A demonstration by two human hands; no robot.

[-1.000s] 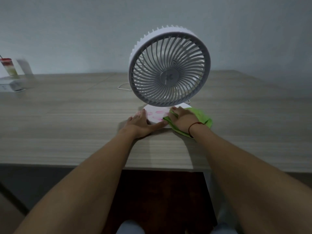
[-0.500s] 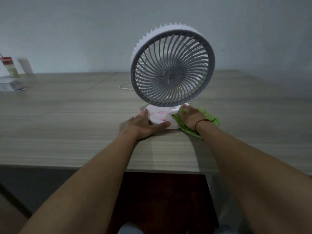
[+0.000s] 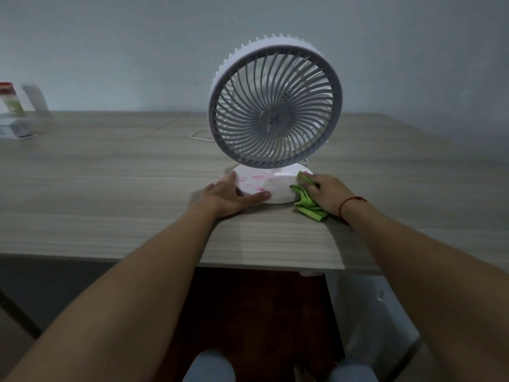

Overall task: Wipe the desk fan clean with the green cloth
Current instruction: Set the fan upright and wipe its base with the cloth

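Observation:
A white desk fan (image 3: 275,106) with a round grey grille stands upright on the wooden desk (image 3: 110,194). Its round white base (image 3: 278,186) carries pink smears on the left half. My left hand (image 3: 230,198) lies flat against the base's front left edge, thumb stretched along the rim, holding it steady. My right hand (image 3: 326,193) presses the crumpled green cloth (image 3: 307,202) against the base's right side. Most of the cloth is under the palm; a folded part sticks out toward me.
A thin white cable (image 3: 199,136) trails behind the fan on the desk. At the far left stand a blurred bottle with a red cap (image 3: 9,100) and a white box (image 3: 13,128). The desk's front edge runs just below my forearms.
My right hand has slid the green cloth from the front of the base round to its right side. The left hand has stayed on the base's front left edge.

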